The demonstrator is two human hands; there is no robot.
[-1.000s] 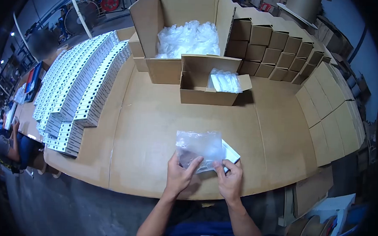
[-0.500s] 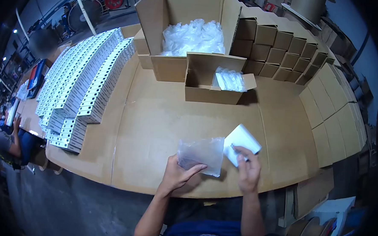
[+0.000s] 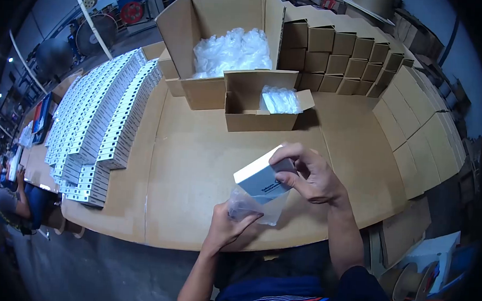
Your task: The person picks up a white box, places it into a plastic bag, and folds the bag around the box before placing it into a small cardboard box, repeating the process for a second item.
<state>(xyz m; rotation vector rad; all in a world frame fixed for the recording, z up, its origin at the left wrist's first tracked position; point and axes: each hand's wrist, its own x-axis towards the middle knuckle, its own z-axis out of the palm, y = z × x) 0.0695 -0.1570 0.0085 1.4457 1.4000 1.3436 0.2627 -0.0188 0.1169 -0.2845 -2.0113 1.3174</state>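
My right hand (image 3: 310,178) grips the white box (image 3: 260,180) — fingers clamped on its end, tilted just above the bag (image 3: 251,206). My left hand (image 3: 227,226) pinches that bag near the table's (image 3: 196,164) front edge.

A white box (image 3: 261,178) over a clear plastic bag (image 3: 251,206), on a tan cardboard table (image 3: 196,164).

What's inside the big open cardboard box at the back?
The big box holds a heap of crumpled clear plastic bags. Whatever lies under the heap, and the box's bottom, is covered and cannot be seen.
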